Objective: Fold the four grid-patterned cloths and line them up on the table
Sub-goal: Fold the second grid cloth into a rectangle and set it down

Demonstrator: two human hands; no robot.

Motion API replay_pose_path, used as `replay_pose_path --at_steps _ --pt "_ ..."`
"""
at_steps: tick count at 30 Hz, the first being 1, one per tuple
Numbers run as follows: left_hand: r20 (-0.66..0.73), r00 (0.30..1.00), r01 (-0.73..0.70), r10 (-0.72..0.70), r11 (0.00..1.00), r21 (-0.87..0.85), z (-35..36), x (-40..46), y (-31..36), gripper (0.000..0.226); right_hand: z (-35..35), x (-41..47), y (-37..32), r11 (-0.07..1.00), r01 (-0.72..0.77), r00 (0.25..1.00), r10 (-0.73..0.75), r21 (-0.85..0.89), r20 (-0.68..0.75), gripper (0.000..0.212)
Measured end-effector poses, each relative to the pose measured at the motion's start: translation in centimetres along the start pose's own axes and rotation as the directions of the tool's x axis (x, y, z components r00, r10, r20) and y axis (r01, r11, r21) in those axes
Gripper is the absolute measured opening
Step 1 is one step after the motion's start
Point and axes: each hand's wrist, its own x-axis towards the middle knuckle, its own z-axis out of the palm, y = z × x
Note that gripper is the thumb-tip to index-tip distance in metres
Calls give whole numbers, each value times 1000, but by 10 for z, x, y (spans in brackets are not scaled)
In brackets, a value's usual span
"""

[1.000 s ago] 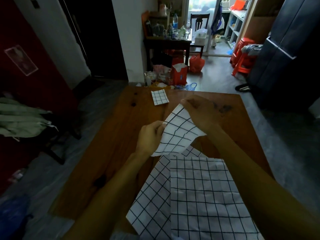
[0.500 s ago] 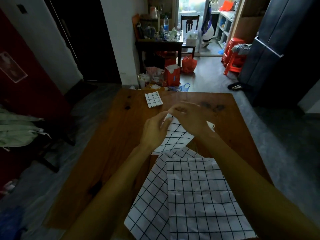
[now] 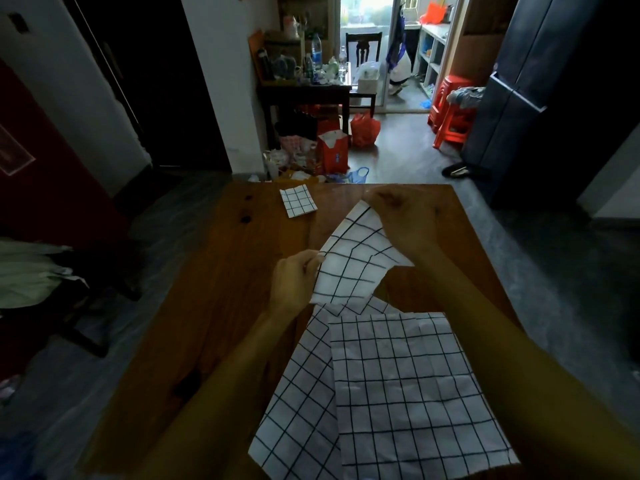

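A white cloth with a black grid [image 3: 353, 265] hangs partly folded above the middle of the wooden table [image 3: 214, 306]. My left hand [image 3: 294, 282] pinches its near left edge. My right hand [image 3: 398, 216] pinches its far top corner. One small folded grid cloth [image 3: 298, 201] lies flat near the table's far edge. Two unfolded grid cloths lie overlapping at the near edge: one on top [image 3: 408, 386], one under it and turned to the left [image 3: 298, 410].
Beyond the table's far edge the floor holds red bags [image 3: 363, 129] and a red carton. A dark side table [image 3: 304, 91] crowded with bottles stands behind them. Red stools [image 3: 450, 116] and a dark cabinet [image 3: 540, 81] are at the right.
My hands were close together on the cloth half a second ago. They have drawn apart, the right hand moving up and away, and the cloth is spread out between them.
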Motion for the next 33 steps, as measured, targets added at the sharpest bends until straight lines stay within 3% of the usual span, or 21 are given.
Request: replay_pose_path --at_steps 7,11,14,16,19,24,28,33 --pt "82 983 156 -166 982 110 6 -7 -8 14 -1 0 0 999 -24 999 22 -32 -42 11" --pt "117 990 80 -82 997 20 3 -4 6 6 0 0 5 995 27 999 -30 -95 -28 7" --pt "109 994 32 -19 992 -124 1 7 26 26 4 -5 6 986 84 995 -76 -142 66 6" --pt "88 996 1 10 991 -131 -1 17 39 29 9 -9 4 980 129 988 -113 -150 108 7" --pt "83 995 -40 50 993 -108 0 28 46 10 10 -10 1 981 150 985 -138 -120 102 8" --pt "95 995 4 0 999 -38 8 28 30 31 6 -4 4 981 157 986 -150 -115 69 10" --pt "113 992 54 -48 997 -54 6 24 14 38 -2 0 8 998 67 998 -67 5 -10 11" --pt "165 984 74 -60 994 -78 3 12 7 23 -14 6 7 999 -24 995 27 39 -92 13"
